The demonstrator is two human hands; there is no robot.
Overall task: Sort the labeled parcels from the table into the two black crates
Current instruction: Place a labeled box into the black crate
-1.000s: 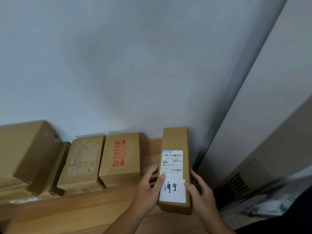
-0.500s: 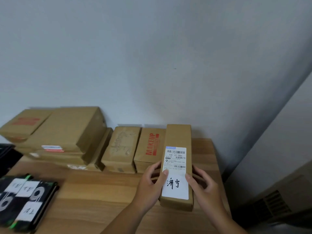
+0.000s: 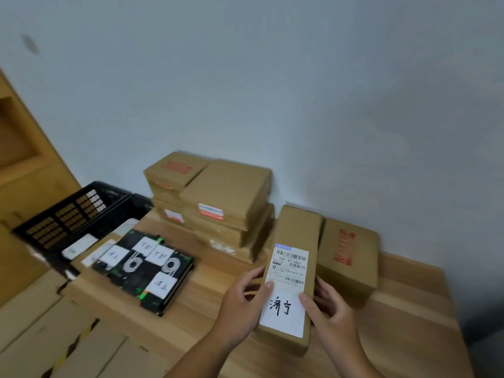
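A plain pale grey wall (image 3: 245, 77) stands behind the light wooden table (image 3: 207, 309), with brown wooden furniture (image 3: 24, 165) at far left.

**Brown parcel (image 3: 296, 236), white label (image 3: 286, 312), pale wooden desk (image 3: 403, 336)**

The parcel is plain cardboard brown. Its white label carries black barcodes, a pale blue strip along the top and black handwritten characters. The desk shows light, streaked wood grain. A brown box (image 3: 351, 257) bears blurred red lettering, and the brown stack (image 3: 229, 186) has red-and-white stickers. A black packet (image 3: 147, 271) shows white tags, large grey numerals and green tabs. The crate (image 3: 65, 216) is black lattice, and the wall (image 3: 272, 77) is pale grey-blue.
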